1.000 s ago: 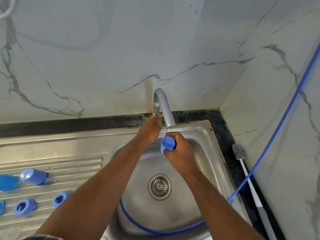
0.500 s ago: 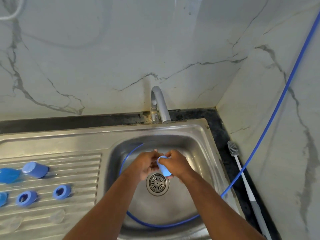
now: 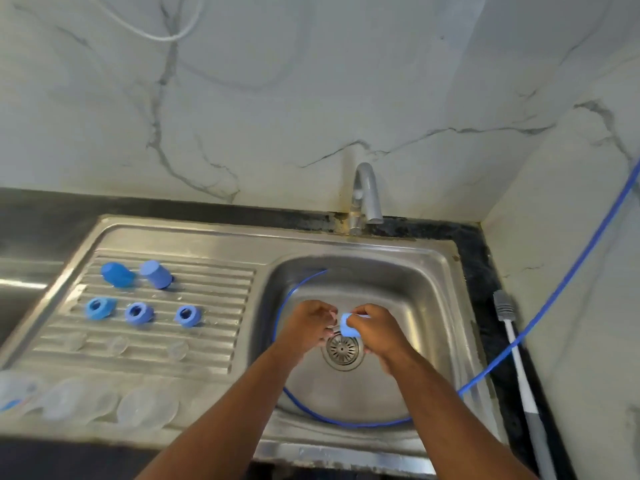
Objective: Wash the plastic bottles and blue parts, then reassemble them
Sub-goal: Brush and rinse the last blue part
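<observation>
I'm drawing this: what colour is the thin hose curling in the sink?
Blue. The thin plastic hose shows best in the head view.

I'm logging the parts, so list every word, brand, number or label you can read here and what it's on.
None readable in this view.
On the blue cap in the right hand: no marking shows, blurred.
On the blue caps and rings on the drainboard: plain.
On the clear bottles at the near edge: too blurred to tell.
</observation>
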